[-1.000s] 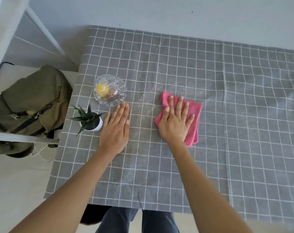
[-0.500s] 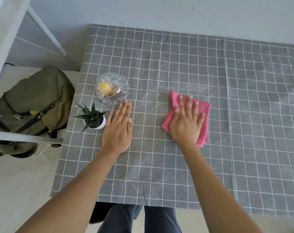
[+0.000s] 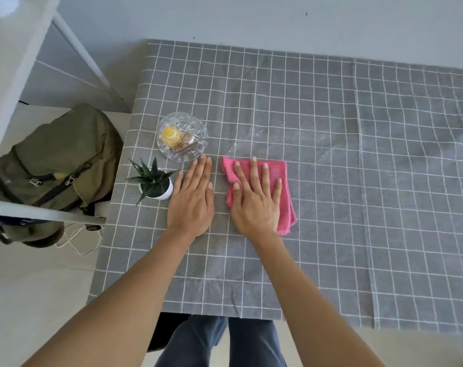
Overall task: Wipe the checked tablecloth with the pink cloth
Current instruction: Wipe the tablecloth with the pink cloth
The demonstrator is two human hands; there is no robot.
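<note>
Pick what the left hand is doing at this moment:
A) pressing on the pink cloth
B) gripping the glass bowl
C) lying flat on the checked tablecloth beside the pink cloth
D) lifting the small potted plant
C: the left hand lies flat with straight fingers on the checked tablecloth, between the small potted plant and the pink cloth, which the right hand presses.

The checked tablecloth (image 3: 331, 181) bears a pink cloth (image 3: 283, 178), glass bowl (image 3: 182, 136), potted plant (image 3: 156, 182).
</note>
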